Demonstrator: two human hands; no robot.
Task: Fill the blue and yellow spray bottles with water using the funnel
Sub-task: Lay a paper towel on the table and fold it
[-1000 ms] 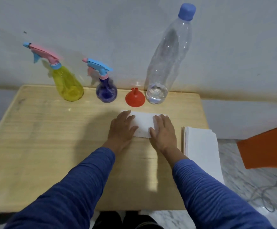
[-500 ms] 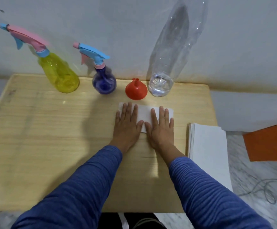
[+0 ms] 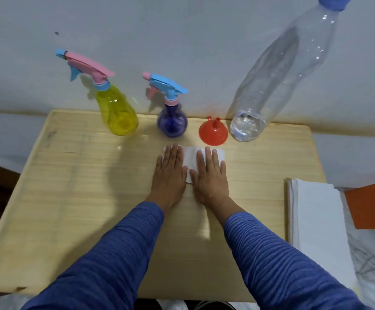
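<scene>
- While both hands lie flat on a white paper sheet [image 3: 190, 155], the left hand [image 3: 169, 173] and the right hand [image 3: 211, 175] have their fingers straight and close together, palms down, gripping nothing.
- Beyond the left hand and off to its left stands the yellow spray bottle [image 3: 117, 110], a translucent yellow body that widens toward its base, topped with a pink trigger head and a light-blue nozzle tip and collar; it is well apart from both hands.
- Straight ahead of the left hand's fingertips stands the blue spray bottle [image 3: 172, 123], a round, dark violet-blue translucent body with a light-blue trigger head and a pink nozzle tip and collar; it sits near the fingertips without touching them.
- Just beyond the right hand's fingertips lies the red funnel [image 3: 213, 133], mouth down on the wooden table [image 3: 70, 186] with its narrow spout pointing up; it is close to the far edge of the sheet.
- Beside the funnel, farther to the right of the right hand, stands the clear water bottle [image 3: 278, 74], tall, with a blue cap and only a little water in the bottom.
- To the right of the right hand, at the table's right edge, lies a stack of white papers [image 3: 316, 215].
- Both forearms wear blue striped sleeves [image 3: 271, 253].
</scene>
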